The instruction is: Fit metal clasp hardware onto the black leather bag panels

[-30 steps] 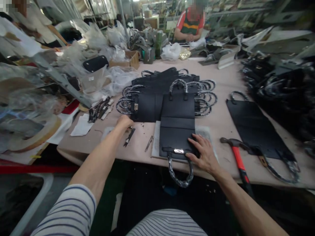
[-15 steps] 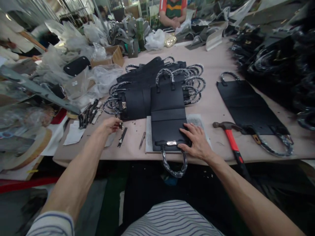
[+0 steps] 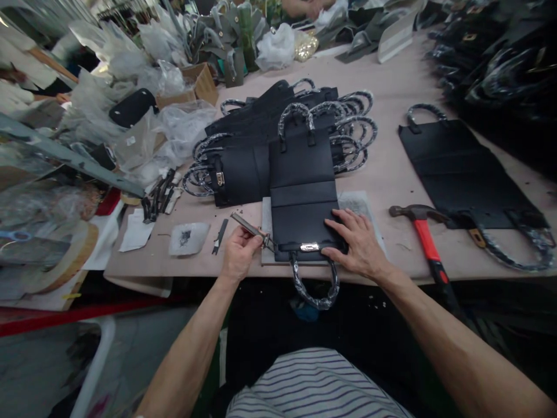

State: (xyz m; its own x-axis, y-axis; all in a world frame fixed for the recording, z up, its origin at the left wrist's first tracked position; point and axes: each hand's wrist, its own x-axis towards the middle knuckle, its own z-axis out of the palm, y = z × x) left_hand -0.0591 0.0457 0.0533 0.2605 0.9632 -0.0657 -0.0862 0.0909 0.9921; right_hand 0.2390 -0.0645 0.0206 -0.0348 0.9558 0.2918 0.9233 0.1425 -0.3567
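The left hand [image 3: 241,251] pinches a thin metal tool [image 3: 244,223] between its thumb and fingers. The tool leans: one end points up and to the left, away from the person, and the other end points down and to the right, at the left side of a black bag piece [image 3: 304,219]. That low end is right by the edge of the bag piece – I cannot tell if it touches.

The bag piece lies flat, just to the right of the left hand, and its long way runs out from the person across the table [image 3: 391,128]. Its near end is on a pale pad [image 3: 362,204], and its far end lies over a pile of black pieces [image 3: 243,168]. A shiny clasp [image 3: 309,247] lies sideways near the front, between the two hands. The right hand [image 3: 359,239] is closer to it – its thumb is just beside the clasp. This hand rests on the right side of the bag piece with its fingers spread, and I see nothing pinched in it. A wrapped loop handle [image 3: 317,303] hangs past the table's front edge.

To the left of the left hand is a dark strip [image 3: 220,235], then a small packet [image 3: 188,238]. Well to the right is a hammer [image 3: 423,233]
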